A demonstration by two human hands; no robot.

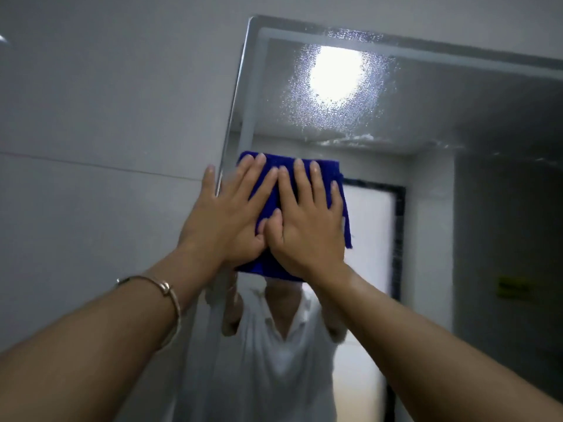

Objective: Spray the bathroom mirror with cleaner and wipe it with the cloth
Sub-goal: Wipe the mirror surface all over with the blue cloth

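From the head camera, a folded deep-blue cloth (pixel 269 205) lies flat against the mirror (pixel 457 117) near its left edge, its right side hanging a little lower. Both hands press it side by side with straight, spread fingers, the left hand (pixel 231 214) and right hand (pixel 307 226) touching at the thumbs. Fine spray droplets (pixel 304 117) speckle the glass above.

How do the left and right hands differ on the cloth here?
The left hand reaches past the blue cloth, its little finger over the wall beside the mirror; the right hand keeps all fingers on it. The left wrist wears a bracelet; the right is bare. Both press the cloth flat, fingers straight.
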